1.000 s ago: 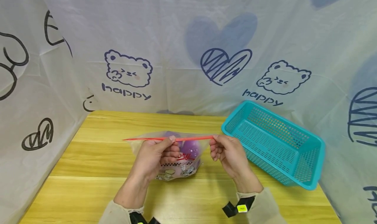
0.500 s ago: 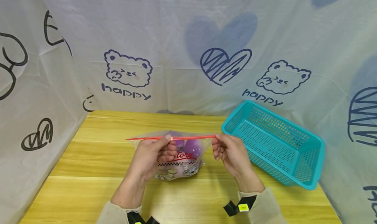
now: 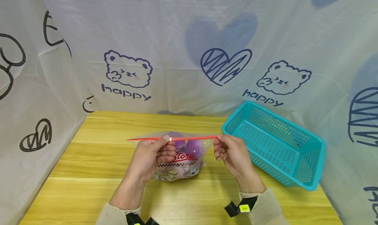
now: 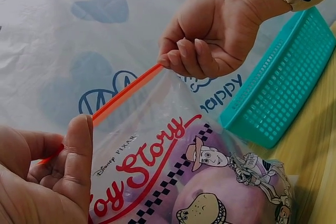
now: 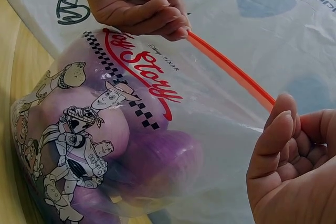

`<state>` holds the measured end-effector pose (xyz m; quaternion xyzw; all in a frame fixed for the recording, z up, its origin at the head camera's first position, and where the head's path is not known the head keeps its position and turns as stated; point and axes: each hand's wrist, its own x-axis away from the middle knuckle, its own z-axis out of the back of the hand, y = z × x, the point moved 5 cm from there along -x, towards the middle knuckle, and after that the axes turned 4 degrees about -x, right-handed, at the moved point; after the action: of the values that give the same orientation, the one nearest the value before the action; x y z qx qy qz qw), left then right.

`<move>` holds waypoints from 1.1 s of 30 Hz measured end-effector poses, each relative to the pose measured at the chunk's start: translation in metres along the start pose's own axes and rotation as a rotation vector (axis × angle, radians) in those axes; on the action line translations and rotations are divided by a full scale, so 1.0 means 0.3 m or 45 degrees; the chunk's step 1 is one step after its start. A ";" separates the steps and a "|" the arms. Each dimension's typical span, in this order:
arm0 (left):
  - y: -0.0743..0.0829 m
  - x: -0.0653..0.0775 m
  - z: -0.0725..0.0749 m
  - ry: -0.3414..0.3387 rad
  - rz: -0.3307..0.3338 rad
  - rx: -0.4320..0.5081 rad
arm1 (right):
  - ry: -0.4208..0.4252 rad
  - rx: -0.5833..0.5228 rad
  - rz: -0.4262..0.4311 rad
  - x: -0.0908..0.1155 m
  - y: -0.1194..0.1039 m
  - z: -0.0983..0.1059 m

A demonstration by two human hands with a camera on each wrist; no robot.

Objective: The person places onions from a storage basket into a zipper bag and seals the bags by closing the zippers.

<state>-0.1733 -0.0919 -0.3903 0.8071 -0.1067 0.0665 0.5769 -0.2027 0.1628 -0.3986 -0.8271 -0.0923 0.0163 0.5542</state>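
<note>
A clear zip bag (image 3: 186,170) printed "Toy Story" stands on the wooden table, holding several rounded purple things (image 5: 163,163). Along its top runs a red zip strip (image 3: 195,138), pulled straight between both hands. My left hand (image 3: 152,156) pinches the strip left of the middle, thumb on top beside a small white slider (image 3: 170,139). At the strip's right end, my right hand (image 3: 233,156) pinches the corner between thumb and forefinger, other fingers curled under, as the left wrist view also shows. The strip's left end sticks out past my left hand.
A turquoise perforated basket (image 3: 320,166) stands at the right, close beyond my right hand. Behind the table (image 3: 88,162) hangs a white cloth (image 3: 177,54) with printed bears and hearts, and it also closes off both sides.
My left hand has slid left along the zip strip, the white slider shifting left with it. My right hand and the bag moved slightly right, then stayed nearly still.
</note>
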 end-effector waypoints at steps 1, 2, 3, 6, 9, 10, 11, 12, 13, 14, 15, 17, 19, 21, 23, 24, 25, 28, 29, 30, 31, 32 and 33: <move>0.002 0.001 0.001 0.001 -0.001 -0.001 | 0.002 -0.001 0.001 0.000 0.001 0.001; 0.003 0.002 0.003 0.002 -0.002 -0.003 | 0.006 -0.002 0.001 -0.001 0.001 0.003; 0.005 0.003 0.004 0.003 -0.003 -0.004 | 0.012 -0.005 0.003 -0.001 0.001 0.005; 0.010 0.007 0.011 0.014 -0.011 -0.004 | 0.033 -0.006 0.008 -0.003 0.000 0.012; 0.015 0.008 0.019 0.026 -0.022 -0.003 | 0.050 -0.009 0.012 -0.004 -0.002 0.020; 0.016 0.009 0.022 0.027 -0.026 0.000 | 0.052 -0.009 0.013 -0.004 -0.002 0.022; 0.019 0.010 0.024 0.026 -0.030 0.002 | 0.054 -0.011 0.012 -0.004 -0.003 0.024; 0.020 0.011 0.027 0.026 -0.033 0.003 | 0.056 -0.012 0.012 -0.004 -0.003 0.026; 0.021 0.011 0.029 0.026 -0.034 0.003 | 0.058 -0.012 0.012 -0.004 -0.004 0.028; 0.022 0.012 0.031 0.025 -0.035 0.004 | 0.061 -0.012 0.012 -0.005 -0.005 0.030; 0.023 0.013 0.032 0.022 -0.037 0.005 | 0.062 -0.012 0.011 -0.004 -0.005 0.031; 0.023 0.013 0.035 0.021 -0.039 0.006 | 0.072 -0.013 0.009 -0.005 -0.006 0.033; 0.023 0.012 0.037 0.023 -0.043 0.005 | 0.085 -0.019 0.009 -0.006 -0.007 0.036; 0.025 0.013 0.040 0.024 -0.048 0.005 | 0.095 -0.025 0.006 -0.007 -0.007 0.038; 0.027 0.013 0.042 0.026 -0.050 0.009 | 0.107 -0.036 0.005 -0.008 -0.007 0.040; 0.030 0.014 0.043 0.027 -0.054 0.009 | 0.110 -0.040 0.005 -0.009 -0.007 0.041; 0.032 0.015 0.045 0.031 -0.057 0.008 | 0.111 -0.043 0.004 -0.009 -0.008 0.041; 0.036 0.015 0.052 0.044 -0.070 0.003 | 0.119 -0.048 0.001 -0.008 -0.011 0.044; 0.038 0.016 0.054 0.046 -0.075 -0.002 | 0.122 -0.047 0.001 -0.008 -0.013 0.045; 0.039 0.016 0.056 0.049 -0.079 -0.006 | 0.123 -0.046 0.000 -0.008 -0.014 0.047; 0.040 0.016 0.058 0.050 -0.083 -0.008 | 0.124 -0.045 0.000 -0.008 -0.015 0.048; 0.040 0.016 0.060 0.053 -0.085 -0.008 | 0.126 -0.043 0.001 -0.008 -0.015 0.049; 0.040 0.016 0.061 0.052 -0.087 -0.010 | 0.126 -0.043 0.002 -0.008 -0.015 0.050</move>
<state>-0.1720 -0.1134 -0.3841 0.8065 -0.0674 0.0628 0.5841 -0.2075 0.1777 -0.4003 -0.8362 -0.0645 -0.0260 0.5440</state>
